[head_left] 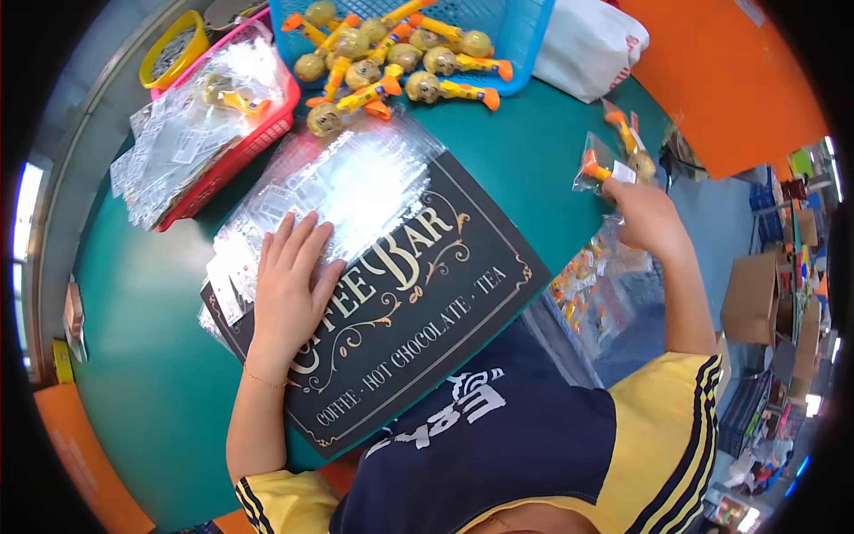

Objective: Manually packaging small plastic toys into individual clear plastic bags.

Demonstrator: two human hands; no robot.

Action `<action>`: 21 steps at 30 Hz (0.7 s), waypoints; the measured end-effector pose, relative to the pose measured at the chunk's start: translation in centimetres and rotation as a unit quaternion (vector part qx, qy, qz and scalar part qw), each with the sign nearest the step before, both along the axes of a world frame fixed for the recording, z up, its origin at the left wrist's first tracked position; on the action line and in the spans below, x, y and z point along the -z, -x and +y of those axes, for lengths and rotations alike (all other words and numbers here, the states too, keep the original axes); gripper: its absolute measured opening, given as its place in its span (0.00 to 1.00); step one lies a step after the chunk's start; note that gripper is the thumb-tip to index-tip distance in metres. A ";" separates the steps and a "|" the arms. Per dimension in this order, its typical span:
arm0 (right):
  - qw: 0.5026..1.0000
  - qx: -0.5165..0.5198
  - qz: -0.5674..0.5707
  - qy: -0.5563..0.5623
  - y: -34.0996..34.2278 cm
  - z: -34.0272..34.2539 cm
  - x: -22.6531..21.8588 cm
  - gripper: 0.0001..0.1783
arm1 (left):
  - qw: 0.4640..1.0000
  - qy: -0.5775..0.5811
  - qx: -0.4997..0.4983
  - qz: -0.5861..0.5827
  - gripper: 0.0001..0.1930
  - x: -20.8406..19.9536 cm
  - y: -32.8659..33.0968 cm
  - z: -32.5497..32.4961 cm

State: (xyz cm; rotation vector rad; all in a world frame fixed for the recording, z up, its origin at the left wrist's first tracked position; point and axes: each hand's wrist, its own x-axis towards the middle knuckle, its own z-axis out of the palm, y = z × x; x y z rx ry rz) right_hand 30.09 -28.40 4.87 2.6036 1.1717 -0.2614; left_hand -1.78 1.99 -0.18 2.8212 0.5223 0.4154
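Note:
My left hand (pixel 292 280) lies with its fingers stretched out on a stack of clear plastic bags (pixel 342 182). The stack rests on a black board with pale lettering (pixel 427 303), covering its upper left part. Out at the right table edge, my right hand (pixel 654 218) is closed on a bagged toy (pixel 598 167), a yellow and orange stick in a clear bag with a white label. Its fingertips are partly hidden from view. Just beyond it is another yellow and orange toy with a round end (pixel 633 147), also seemingly bagged.
A blue basket (pixel 525 44) of unbagged ball-ended toys (pixel 365 71) stands at the far side. Left of it, a red basket (pixel 236 156) overflows with clear bags, beside a yellow bowl (pixel 182 58). Below the right table edge, a container holds several bagged toys (pixel 592 289). A white sack (pixel 583 49) sits beyond.

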 end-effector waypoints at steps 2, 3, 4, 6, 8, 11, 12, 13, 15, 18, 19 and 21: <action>0.999 0.016 -0.022 0.019 -0.2 -1.9 0.2 0.28 | 1.000 -0.005 0.006 -0.005 0.20 0.1 0.0 0.1; 0.998 0.020 -0.046 0.032 -0.3 -2.9 0.4 0.27 | 1.000 -0.008 0.006 -0.009 0.20 0.1 0.0 0.3; 0.996 0.051 -0.045 0.065 0.1 -3.2 -0.4 0.22 | 1.000 -0.008 0.010 -0.007 0.20 0.0 0.0 0.2; 0.994 0.080 -0.021 0.066 -0.2 -4.1 -0.8 0.19 | 1.000 -0.006 0.011 0.002 0.20 0.1 -0.2 0.3; 0.994 0.085 -0.012 -0.063 -0.5 -4.9 -0.4 0.14 | 1.000 -0.013 0.016 0.007 0.20 -0.1 -0.5 0.3; 0.984 0.047 -0.066 -0.161 -0.6 -3.3 -0.5 0.18 | 1.000 -0.012 0.020 0.015 0.20 -0.1 -0.7 -0.1; 0.966 -0.015 -0.112 -0.231 -1.3 -3.3 0.4 0.20 | 1.000 -0.009 0.014 0.018 0.19 -0.1 -0.6 -0.3; 0.945 -0.058 -0.158 -0.280 -1.8 -2.7 1.0 0.22 | 1.000 -0.009 0.023 0.018 0.19 0.0 -0.7 -0.5; 0.917 -0.100 -0.202 -0.329 -2.8 -1.1 2.5 0.25 | 1.000 -0.016 0.005 0.012 0.20 0.1 -0.7 -0.8; 0.907 -0.080 -0.253 -0.328 -4.9 -0.4 5.0 0.27 | 1.000 -0.021 0.013 0.020 0.20 0.0 -0.7 -0.7; 0.903 -0.050 -0.289 -0.313 -5.8 -0.6 6.3 0.26 | 0.999 -0.024 0.019 0.025 0.19 0.1 -0.7 -0.8; 0.898 -0.022 -0.322 -0.299 -6.6 -0.9 7.3 0.25 | 0.999 -0.022 0.019 0.024 0.19 -0.1 -0.8 -0.8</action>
